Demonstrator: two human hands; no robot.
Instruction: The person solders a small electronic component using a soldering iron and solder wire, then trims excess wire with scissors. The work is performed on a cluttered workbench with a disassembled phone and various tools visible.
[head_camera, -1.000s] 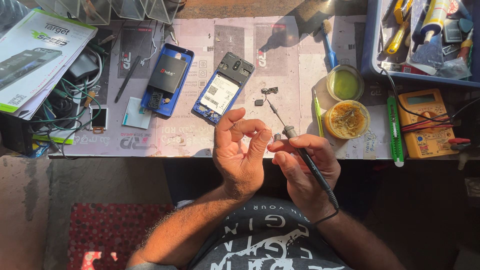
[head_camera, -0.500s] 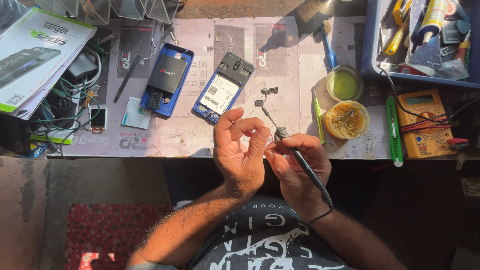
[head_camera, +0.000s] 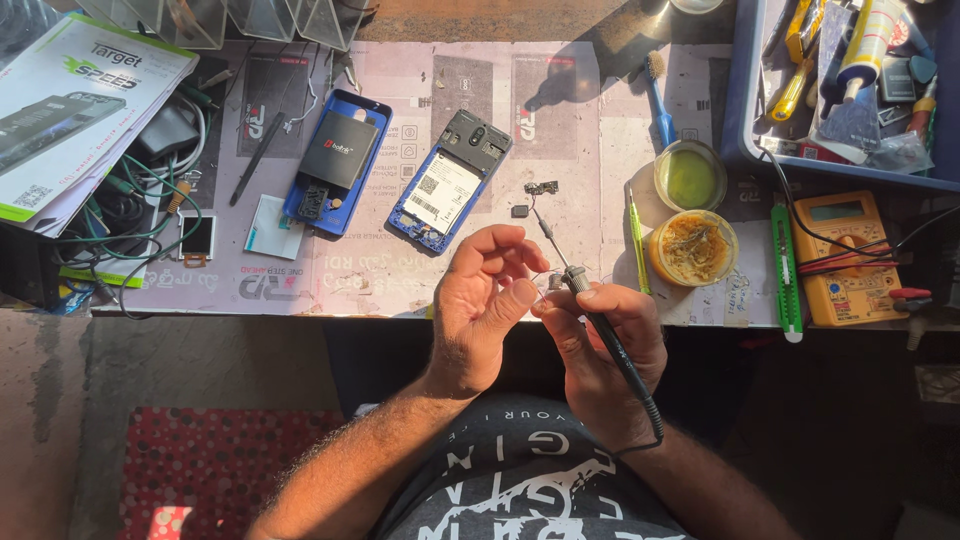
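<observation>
Left hand (head_camera: 482, 305) curled; right hand (head_camera: 605, 350) around soldering iron (head_camera: 600, 325)

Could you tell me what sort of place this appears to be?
Most likely a phone repair bench. Two opened phones lie on the work mat, a yellow multimeter sits at the edge, and the right hand holds a soldering iron.

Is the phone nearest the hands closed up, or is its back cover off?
Off: the phone lies face down on the mat, its battery and inner frame exposed.
</observation>
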